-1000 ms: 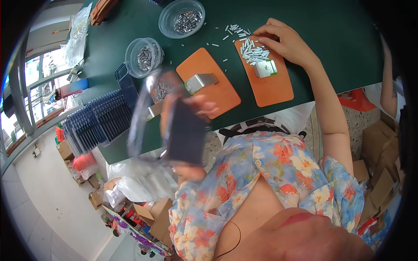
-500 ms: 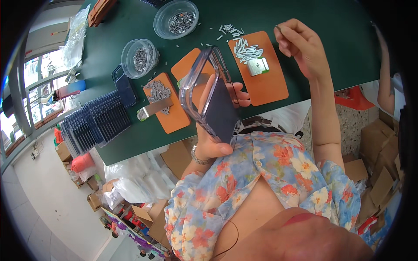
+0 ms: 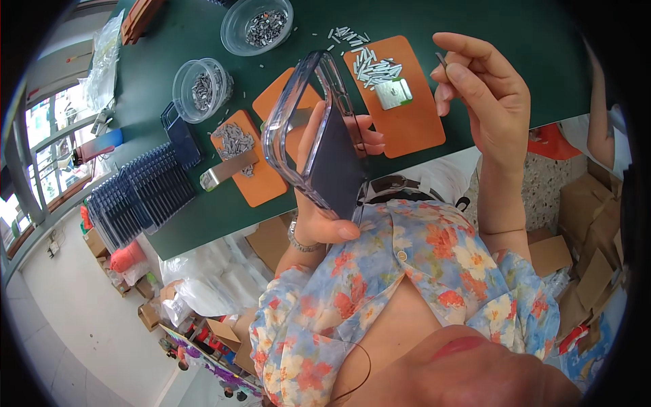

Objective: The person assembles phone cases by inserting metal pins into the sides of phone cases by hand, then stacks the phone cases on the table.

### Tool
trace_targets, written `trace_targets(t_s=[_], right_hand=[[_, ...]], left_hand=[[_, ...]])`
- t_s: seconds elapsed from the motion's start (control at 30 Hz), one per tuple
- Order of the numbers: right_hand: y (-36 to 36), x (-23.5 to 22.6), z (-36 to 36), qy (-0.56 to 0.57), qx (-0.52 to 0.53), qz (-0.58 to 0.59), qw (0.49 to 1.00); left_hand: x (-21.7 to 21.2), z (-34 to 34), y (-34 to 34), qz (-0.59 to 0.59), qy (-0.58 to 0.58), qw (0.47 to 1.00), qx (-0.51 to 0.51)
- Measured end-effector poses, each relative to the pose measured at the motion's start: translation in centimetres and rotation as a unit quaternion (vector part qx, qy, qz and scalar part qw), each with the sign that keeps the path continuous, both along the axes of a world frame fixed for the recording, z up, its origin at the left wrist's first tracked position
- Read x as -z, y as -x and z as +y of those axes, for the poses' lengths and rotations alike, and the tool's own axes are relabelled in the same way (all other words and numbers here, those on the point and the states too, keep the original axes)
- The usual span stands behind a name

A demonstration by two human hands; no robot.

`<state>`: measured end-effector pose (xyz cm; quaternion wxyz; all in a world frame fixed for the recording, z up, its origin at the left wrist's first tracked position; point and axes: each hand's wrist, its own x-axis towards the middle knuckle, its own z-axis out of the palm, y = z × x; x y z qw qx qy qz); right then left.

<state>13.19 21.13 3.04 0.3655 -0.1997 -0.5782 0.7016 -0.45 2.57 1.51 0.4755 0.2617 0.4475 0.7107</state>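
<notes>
My left hand (image 3: 324, 220) is wrapped round a clear-framed phone case (image 3: 333, 166) with a dark back, held tilted above the table's front edge. Raised at the right, my right hand (image 3: 485, 88) pinches a small dark strip (image 3: 441, 60) between thumb and forefinger. Nearest to that hand lies an orange board (image 3: 407, 132) bearing a pile of small silvery strips (image 3: 373, 68) and a metal plate (image 3: 392, 93) with a green edge. Left of the phone case, another orange board (image 3: 264, 186) carries grey pieces (image 3: 236, 144) and a metal band (image 3: 234, 167). A third orange board (image 3: 274, 91) is partly hidden behind the case.
Two clear tubs of small metal pieces, a round one (image 3: 237, 44) and a nearer one (image 3: 180, 95), stand on the green table (image 3: 319, 17). Stacked dark phone cases (image 3: 139, 193) line its left edge. Cardboard boxes (image 3: 586, 203) and another person's arm (image 3: 600, 125) are at the right.
My right hand has come slightly down and right, its fingers opening out around the pinched strip, which now shows plainly. The phone case has shifted a little left in the view, as has the table.
</notes>
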Motion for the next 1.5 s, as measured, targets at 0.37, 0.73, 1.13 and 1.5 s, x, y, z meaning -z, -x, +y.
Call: trace_targets(t_s=[0.37,0.73,1.13,1.5], right_hand=[[-1.0,1.2,0.5,0.051,-0.083,-0.034,0.995],[1.4,1.1,1.1,-0.026,-0.123,-0.17,0.977],[1.4,3.0,1.9,-0.029,-0.166,-0.103,0.98],[-1.7,6.8,-0.5,0.063,-0.129,0.248,0.958]], left_hand=[[1.1,-0.5,-0.4,-0.011,0.021,0.999,0.039],[1.5,-0.9,-1.2,0.031,0.105,0.994,0.013],[1.1,-2.6,-0.4,-0.076,0.071,0.987,0.126],[2.5,1.1,-2.9,-0.275,0.06,0.896,0.344]])
